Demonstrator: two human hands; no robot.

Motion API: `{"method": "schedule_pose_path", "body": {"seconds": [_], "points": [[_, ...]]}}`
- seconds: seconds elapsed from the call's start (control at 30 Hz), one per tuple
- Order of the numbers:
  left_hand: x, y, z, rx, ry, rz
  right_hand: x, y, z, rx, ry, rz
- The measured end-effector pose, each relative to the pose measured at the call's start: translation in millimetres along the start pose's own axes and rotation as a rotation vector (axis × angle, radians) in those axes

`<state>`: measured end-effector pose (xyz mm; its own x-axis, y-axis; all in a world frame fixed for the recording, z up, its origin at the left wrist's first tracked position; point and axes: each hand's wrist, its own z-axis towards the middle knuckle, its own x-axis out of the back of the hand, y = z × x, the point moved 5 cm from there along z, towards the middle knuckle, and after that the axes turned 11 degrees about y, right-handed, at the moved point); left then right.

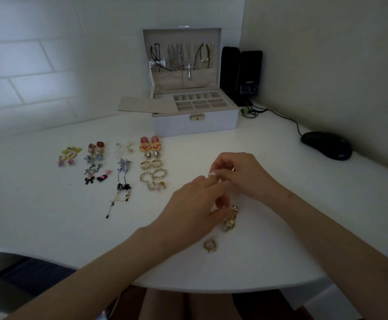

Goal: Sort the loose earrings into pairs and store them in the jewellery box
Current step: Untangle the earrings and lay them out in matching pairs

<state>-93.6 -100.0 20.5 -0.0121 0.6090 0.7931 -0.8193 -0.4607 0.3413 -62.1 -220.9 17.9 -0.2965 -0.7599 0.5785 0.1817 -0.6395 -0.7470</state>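
1. Pinching gold link earring [231,218] near worktop [50,222] centre with curled, narrow fingers of left hand [195,204]; cannot tell what right hand's [237,174] tight-pinched fingers hold.
2. Compare against gold hoop earring [210,245] at 6 o'clock before pairing.
3. Lay matches flat below sorted pairs [153,174] at 9 o'clock, untangled.
4. Carry pairs afterwards to open jewellery box [195,125] at 12 o'clock.

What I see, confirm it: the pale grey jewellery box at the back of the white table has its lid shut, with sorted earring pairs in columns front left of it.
The lid is not shut: the head view shows the pale grey jewellery box at the back of the white table with its lid open and upright, sorted earring pairs in columns front left of it.
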Motion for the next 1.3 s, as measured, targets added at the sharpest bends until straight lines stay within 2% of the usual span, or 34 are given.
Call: {"method": "schedule_pose_path", "body": {"seconds": [0.1, 0.27, 0.47, 0.67, 0.8, 0.9, 1.03, 1.3], "points": [[-8.7, 4.6, 8.5, 0.013, 0.005, 0.062, 6.6, 4.6, 3.8, -0.015, 0.077, -0.018], [-23.6, 9.9, 16.4, 0.01, -0.106, 0.221, 11.1, 9.8, 4.2, -0.041, 0.127, -0.033], [-22.6, 10.4, 15.5, 0.039, -0.065, 0.13, 9.3, 10.6, 3.0, -0.077, 0.117, 0.004], [-11.9, -10.5, 17.2, 0.202, -0.016, -0.187, 8.4, 7.9, 1.5, -0.067, 0.113, 0.026], [0.2, -21.5, 16.4, 0.506, 0.01, -0.66, 8.0, 5.6, 1.2, -0.057, 0.101, 0.062], [5.8, -23.5, 11.6, 0.688, -0.021, -0.98, 6.6, 3.3, -0.8, -0.09, 0.068, 0.236], [11.4, -33.0, 3.8, 0.734, 0.0, -1.014, 1.9, -1.6, -4.7, -0.134, -0.009, 0.429], [28.4, -57.9, -16.4, 0.761, 0.04, -0.877, -14.1, -14.3, -10.3, -0.192, -0.134, 0.507]]}}
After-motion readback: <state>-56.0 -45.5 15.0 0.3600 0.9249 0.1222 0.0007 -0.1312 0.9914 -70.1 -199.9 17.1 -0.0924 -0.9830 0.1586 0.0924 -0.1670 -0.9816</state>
